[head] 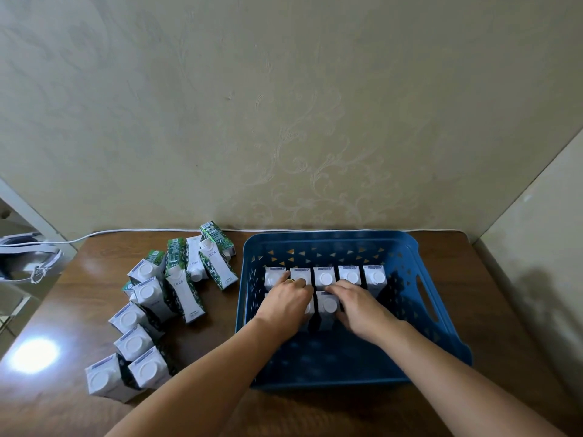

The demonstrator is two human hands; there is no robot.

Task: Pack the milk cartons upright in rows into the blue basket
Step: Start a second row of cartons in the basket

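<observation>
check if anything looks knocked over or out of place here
Inside the blue basket the cartons stand upright in rows. On the table, several loose cartons at the far end of the pile lie tipped on their sides; the nearer ones stand upright. Nothing looks spilled or damaged.

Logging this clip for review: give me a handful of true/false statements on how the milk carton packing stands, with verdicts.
1. A back row of five milk cartons stands upright in the blue basket. True.
2. Both hands are inside the basket. True: the left hand and right hand rest on second-row cartons.
3. The basket is full. False: its near half shows bare floor.
4. All cartons left of the basket stand upright. False: several near the wall lie tipped over.
5. The basket sits on a glass table. False: it is a brown wooden table.
</observation>
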